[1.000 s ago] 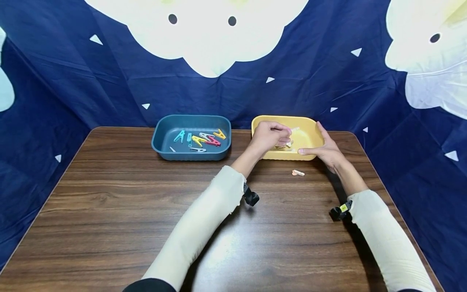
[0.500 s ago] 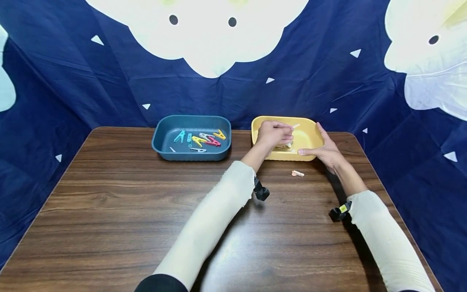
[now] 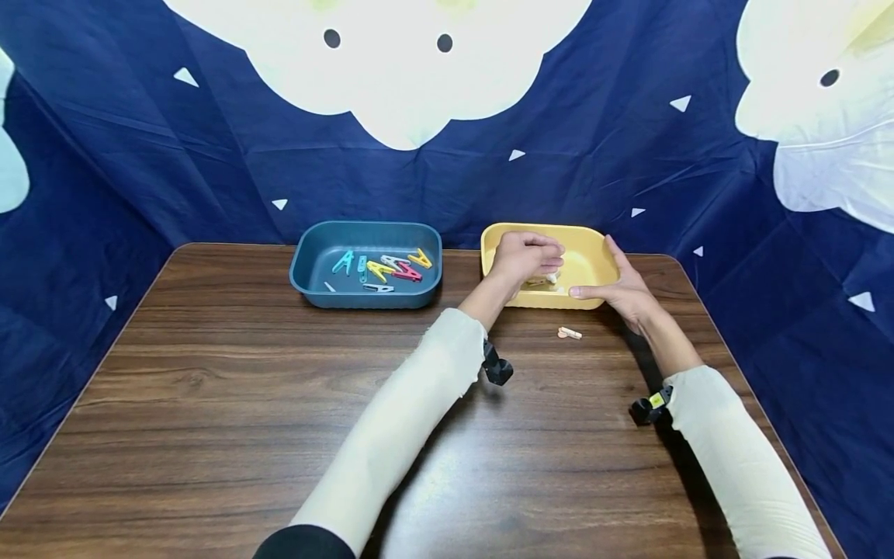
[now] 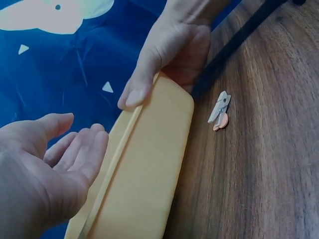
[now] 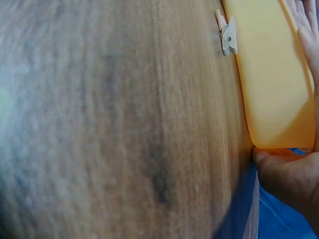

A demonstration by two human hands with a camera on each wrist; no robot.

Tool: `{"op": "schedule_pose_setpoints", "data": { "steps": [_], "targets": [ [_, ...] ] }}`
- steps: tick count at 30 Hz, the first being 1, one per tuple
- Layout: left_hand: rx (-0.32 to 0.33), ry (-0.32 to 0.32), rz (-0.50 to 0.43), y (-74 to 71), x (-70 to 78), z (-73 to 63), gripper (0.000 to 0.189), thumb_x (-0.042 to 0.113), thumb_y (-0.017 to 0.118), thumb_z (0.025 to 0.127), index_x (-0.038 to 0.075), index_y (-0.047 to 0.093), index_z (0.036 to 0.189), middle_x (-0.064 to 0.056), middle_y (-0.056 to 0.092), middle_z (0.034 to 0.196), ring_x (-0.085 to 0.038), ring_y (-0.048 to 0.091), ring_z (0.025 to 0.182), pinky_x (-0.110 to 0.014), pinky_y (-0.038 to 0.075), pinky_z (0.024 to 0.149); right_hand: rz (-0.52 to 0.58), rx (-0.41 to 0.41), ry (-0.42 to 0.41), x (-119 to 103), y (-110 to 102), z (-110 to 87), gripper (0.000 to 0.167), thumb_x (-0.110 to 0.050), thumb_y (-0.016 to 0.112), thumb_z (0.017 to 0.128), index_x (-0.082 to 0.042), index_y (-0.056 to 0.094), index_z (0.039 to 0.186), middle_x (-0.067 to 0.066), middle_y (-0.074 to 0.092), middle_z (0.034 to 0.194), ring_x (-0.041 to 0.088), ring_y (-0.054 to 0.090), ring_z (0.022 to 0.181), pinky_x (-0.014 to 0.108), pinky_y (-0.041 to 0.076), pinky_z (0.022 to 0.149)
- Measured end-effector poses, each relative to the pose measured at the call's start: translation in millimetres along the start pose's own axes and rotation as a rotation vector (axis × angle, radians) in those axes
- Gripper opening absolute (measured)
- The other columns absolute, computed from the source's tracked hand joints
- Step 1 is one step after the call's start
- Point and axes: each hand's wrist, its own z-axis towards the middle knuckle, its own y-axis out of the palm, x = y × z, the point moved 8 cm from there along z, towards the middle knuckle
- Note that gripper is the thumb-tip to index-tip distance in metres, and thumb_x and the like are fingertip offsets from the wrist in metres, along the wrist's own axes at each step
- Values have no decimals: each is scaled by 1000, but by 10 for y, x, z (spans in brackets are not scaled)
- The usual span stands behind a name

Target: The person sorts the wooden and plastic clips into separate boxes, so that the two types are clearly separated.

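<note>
My left hand (image 3: 527, 258) is over the left half of the yellow bin (image 3: 590, 252). In the left wrist view, its fingers (image 4: 82, 149) are loosely bent, apart from the thumb, with nothing between them. My right hand (image 3: 628, 293) grips the bin's right end, thumb on the near rim. Small pale pieces (image 3: 552, 277) show inside the bin under my left hand, partly hidden by it. On the table just in front of the bin lies a small wooden clothespin (image 3: 570, 333) with a peach-coloured round decoration.
To the left stands a dark blue bin (image 3: 314, 295) with several plastic clothespins (image 3: 380, 269) in yellow, teal, red and white. Both bins are at the back edge of the wooden table (image 3: 209, 404). A blue cloth backdrop (image 3: 230, 171) hangs behind.
My left hand has moved slightly right over the yellow bin and let go of a small pink and white clothespin. My right hand has stayed on the bin's end.
</note>
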Motion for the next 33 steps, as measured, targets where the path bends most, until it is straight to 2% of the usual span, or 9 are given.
{"op": "schedule_pose_setpoints", "data": {
  "steps": [2, 5, 8, 16, 20, 24, 28, 29, 33],
  "targets": [
    [-17, 7, 8, 15, 16, -11, 17, -4, 80, 101, -12, 82, 115, -29, 83, 118, -17, 80, 82, -49, 67, 102, -7, -1, 1, -5, 1, -2, 142, -10, 94, 92, -35, -14, 181, 1, -10, 192, 27, 11, 177, 45, 14, 146],
    [-40, 20, 22, 37, 35, -40, 16, -5, 80, 100, -11, 82, 114, -29, 83, 116, -15, 78, 78, -51, 67, 102, -10, -4, 0, -13, 7, -5, 142, -10, 93, 93, -35, -14, 181, 1, -11, 192, 27, 10, 177, 45, 13, 146],
    [-55, 32, 44, 51, 48, -75, 14, -5, 79, 101, -10, 83, 113, -28, 84, 115, -20, 81, 81, -50, 68, 99, -12, -9, 1, -21, 15, -11, 142, -10, 93, 93, -35, -14, 181, 1, -11, 192, 27, 10, 177, 45, 14, 146],
    [-129, 34, 112, 121, 62, -168, 15, -2, 78, 104, -9, 82, 116, -26, 84, 115, -26, 86, 90, -33, 71, 85, 1, -13, -6, -34, 19, -22, 143, -11, 95, 92, -36, -13, 182, -1, -11, 192, 25, 13, 177, 44, 19, 145],
    [-174, 39, 124, 152, 56, -212, 19, -2, 79, 103, -10, 81, 120, -29, 83, 119, -36, 86, 100, -35, 71, 88, 5, -17, -8, -23, 22, -16, 143, -12, 95, 92, -35, -14, 182, -1, -11, 192, 25, 16, 176, 44, 22, 144],
    [-189, 62, 141, 155, 69, -248, 20, -2, 80, 102, -11, 81, 120, -29, 83, 117, -42, 85, 106, -43, 71, 93, 11, -22, -15, -17, 31, -11, 143, -12, 95, 92, -33, -14, 182, -1, -10, 192, 25, 16, 176, 44, 22, 144],
    [-199, 75, 146, 150, 74, -275, 20, -3, 81, 101, -12, 81, 120, -29, 83, 113, -33, 86, 95, -46, 70, 95, 4, -24, -17, -21, 33, -13, 143, -12, 94, 92, -33, -15, 182, 0, -11, 192, 25, 15, 176, 45, 22, 144],
    [-205, 76, 148, 151, 72, -278, 20, -3, 81, 101, -12, 81, 119, -30, 83, 113, -29, 86, 91, -44, 71, 94, 2, -24, -17, -20, 33, -13, 143, -13, 94, 92, -34, -15, 182, -1, -11, 192, 25, 15, 176, 45, 21, 144],
    [-242, 73, 155, 163, 89, -307, 24, -4, 78, 103, -15, 78, 125, -31, 82, 117, -27, 86, 92, -35, 71, 89, 1, -27, -21, -42, 41, -16, 143, -13, 94, 92, -35, -15, 182, -3, -12, 192, 25, 14, 176, 46, 21, 144]
  ]
}}
